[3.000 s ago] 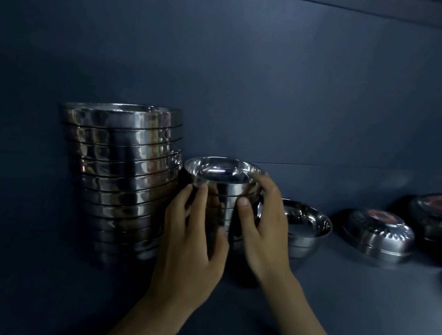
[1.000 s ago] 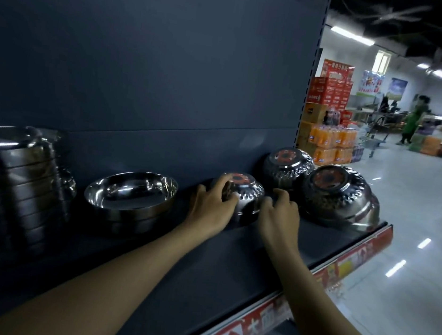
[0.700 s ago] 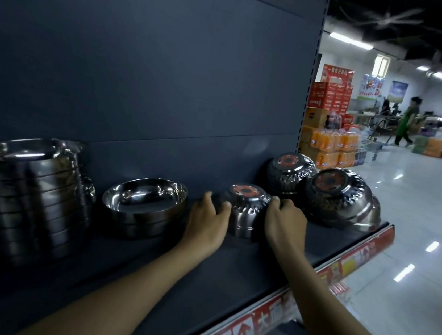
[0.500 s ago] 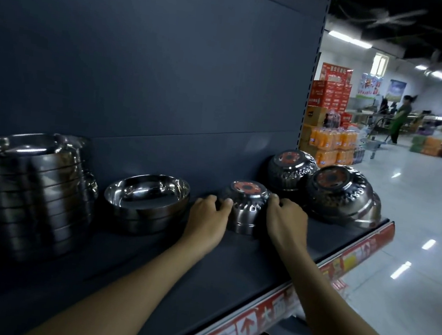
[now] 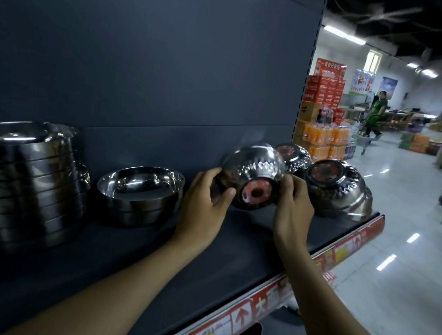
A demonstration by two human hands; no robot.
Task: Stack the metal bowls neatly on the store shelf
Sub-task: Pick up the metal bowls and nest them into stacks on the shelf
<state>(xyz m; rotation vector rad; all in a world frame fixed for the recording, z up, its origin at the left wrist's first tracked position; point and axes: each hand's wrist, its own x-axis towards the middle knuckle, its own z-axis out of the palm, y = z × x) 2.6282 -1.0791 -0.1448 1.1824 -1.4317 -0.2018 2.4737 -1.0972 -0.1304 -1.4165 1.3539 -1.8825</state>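
I hold the tilted bowl (image 5: 252, 175) between left hand (image 5: 204, 201) and right hand (image 5: 293, 206); upright stack (image 5: 138, 196) lies left.

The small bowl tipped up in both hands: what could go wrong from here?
It might slip. The left hand and right hand hold the small patterned bowl tilted, gripping its shiny wall, so it could drop onto the shelf and clatter. The right hand is also close to the large upturned bowl, which sits near the shelf's front edge. A knock might send that one to the floor.
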